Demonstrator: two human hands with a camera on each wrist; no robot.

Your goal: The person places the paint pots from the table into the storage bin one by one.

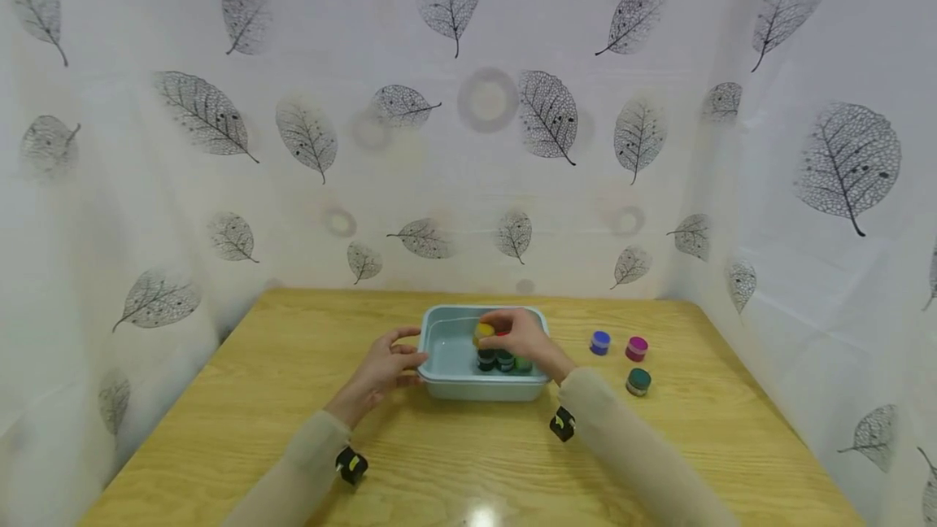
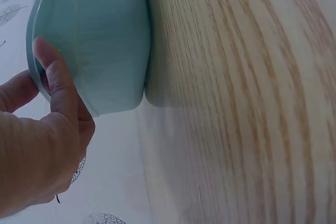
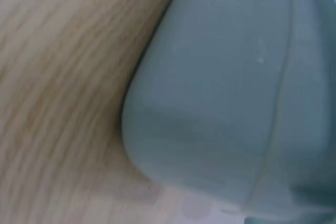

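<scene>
A pale blue-green plastic bin (image 1: 483,389) sits on the wooden table. My left hand (image 1: 384,364) holds its left end; in the left wrist view the thumb and fingers pinch the bin's rim (image 2: 32,59). Over the inside of the bin, my right hand (image 1: 523,337) pinches a small yellow paint jar (image 1: 483,333) between thumb and fingers. Below it stand a dark jar (image 1: 486,361), another dark jar (image 1: 505,361) and a green one (image 1: 523,365). A bit of red shows beneath the right fingers, mostly hidden. The right wrist view has only the bin's outer wall (image 3: 210,93) and tabletop.
To the right of the bin, a blue jar (image 1: 600,342), a magenta jar (image 1: 637,348) and a dark green jar (image 1: 638,382) stand on the table (image 1: 454,454). A leaf-print curtain (image 1: 483,177) hangs behind and along both sides.
</scene>
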